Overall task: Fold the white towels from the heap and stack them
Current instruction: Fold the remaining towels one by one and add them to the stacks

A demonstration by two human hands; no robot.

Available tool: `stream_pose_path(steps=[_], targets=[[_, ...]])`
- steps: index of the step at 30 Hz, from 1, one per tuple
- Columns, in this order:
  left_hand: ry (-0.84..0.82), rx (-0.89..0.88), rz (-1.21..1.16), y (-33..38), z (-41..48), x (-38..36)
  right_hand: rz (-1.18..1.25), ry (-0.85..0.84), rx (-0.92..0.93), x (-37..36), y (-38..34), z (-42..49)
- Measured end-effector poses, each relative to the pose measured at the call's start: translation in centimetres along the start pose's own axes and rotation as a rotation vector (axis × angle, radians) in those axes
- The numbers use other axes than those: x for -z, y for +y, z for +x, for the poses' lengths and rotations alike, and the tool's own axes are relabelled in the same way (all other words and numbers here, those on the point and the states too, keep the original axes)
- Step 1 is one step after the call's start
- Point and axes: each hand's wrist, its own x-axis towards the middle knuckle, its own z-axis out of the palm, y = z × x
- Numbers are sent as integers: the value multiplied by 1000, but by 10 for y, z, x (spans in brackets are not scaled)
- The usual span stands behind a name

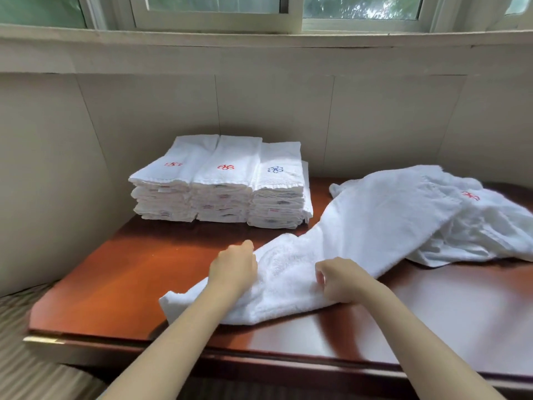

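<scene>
Gripping white towel point(331, 241): left hand point(235, 265), right hand point(339, 280) both clenched on cloth; folded stacks point(222, 183) behind.

**Surroundings, non-task items**

Desk point(115, 287): glossy reddish-brown wood top, dark front edge, brass-coloured corner trim at left. Beige panelled wall point(274, 111) behind and to the left. Window point(219, 10) above the sill, white frame, green foliage outside. Striped carpet point(26, 376) lower left.
</scene>
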Motion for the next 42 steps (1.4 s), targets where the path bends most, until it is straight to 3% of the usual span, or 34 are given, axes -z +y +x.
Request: stream_pose_path(steps=[3, 5, 7, 8, 10, 13, 15, 18, 22, 24, 26, 29, 30, 34, 36, 37, 39, 42], targets=[[13, -11, -59, 4, 23, -1, 210, -256, 93, 7, -15, -16], [-130, -63, -163, 9, 35, -8, 451, -487, 152, 10, -30, -29], [-346, -198, -200, 14, 38, -20, 605, -607, 194, 11, -41, -35], [-437, -251, -203, 16, 36, -26, 626, -583, 200, 10, -43, -34], [-458, -295, -289, 17, 30, -36, 619, -349, 165, 9, -40, -26], [-277, -320, -452, 14, 20, -38, 382, 196, 38, 8, -22, -8], [-81, -340, -512, 14, 19, -27, 222, 358, 33, 4, -12, 3], [257, -364, -608, 21, 28, 12, 278, 344, 167, 5, -11, 14], [666, -669, -419, 29, 46, 75, 723, 470, 293, 31, -27, 14], [764, -759, -312, 32, 54, 103, 891, 499, 302, 64, -34, 19], [790, -768, -249, 35, 63, 129, 828, 435, 288, 104, -35, 28], [642, -672, -268, 33, 73, 160, 584, 152, 207, 153, -23, 37], [475, -604, -322, 30, 77, 170, 476, 73, 147, 162, -15, 37], [-473, -354, -494, -8, 88, 202, -112, -81, -190, 169, 32, 27], [-673, -268, -336, -30, 88, 205, -255, 38, -305, 164, 57, 17], [-669, -225, -193, -39, 88, 201, -255, 133, -356, 161, 69, 12], [-510, -125, 121, -48, 93, 191, -180, 332, -439, 160, 81, 6], [-36, 102, 280, -35, 105, 190, 4, 683, -500, 183, 76, 6]])
